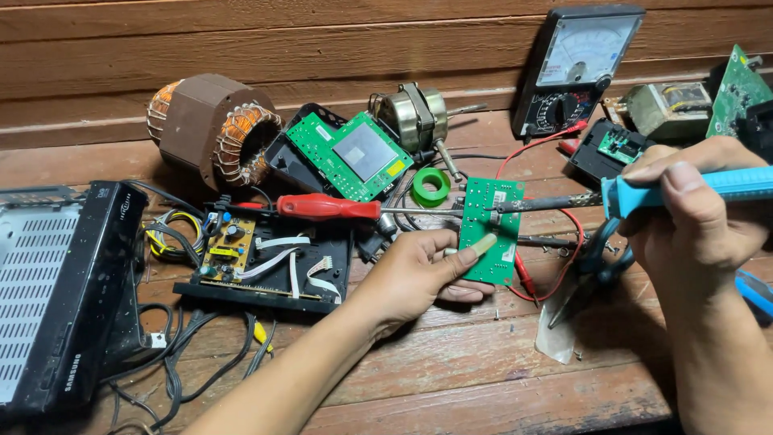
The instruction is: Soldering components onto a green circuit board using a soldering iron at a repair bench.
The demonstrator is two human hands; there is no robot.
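My left hand (419, 274) holds a small green circuit board (489, 229) upright by its lower edge, thumb pressed on its face. My right hand (696, 213) grips a soldering iron with a light blue handle (692, 187). Its metal tip (503, 207) touches the upper part of the green board. A red-handled screwdriver (326, 207) lies just left of the board, its shaft pointing toward it.
On the wooden bench: a copper-wound motor stator (213, 129), a larger green board (350, 155), a small motor (415, 117), a green tape roll (431, 186), an analog multimeter (576, 68) with red lead, an opened black device (266, 262), a black box (56, 298), pliers (592, 270).
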